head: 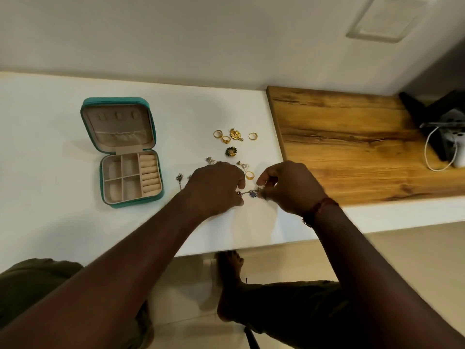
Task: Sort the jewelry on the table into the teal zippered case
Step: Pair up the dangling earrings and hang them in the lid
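bracelet [252, 193] ends hidden under both hands | grey device [453, 144] cut off at right edge

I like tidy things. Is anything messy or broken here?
Nothing looks broken or spilled. The teal case lies open with bare compartments, and rings and earrings sit loose on the white table, waiting. Both hands hold a blue-stoned piece.

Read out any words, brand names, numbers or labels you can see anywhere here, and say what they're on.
No readable text in this view.
Teal zippered case: no logo or label visible.
Jewelry on the white table, such as the gold ring: any engraving too small to tell.
Grey device on the wooden board: no legible markings.
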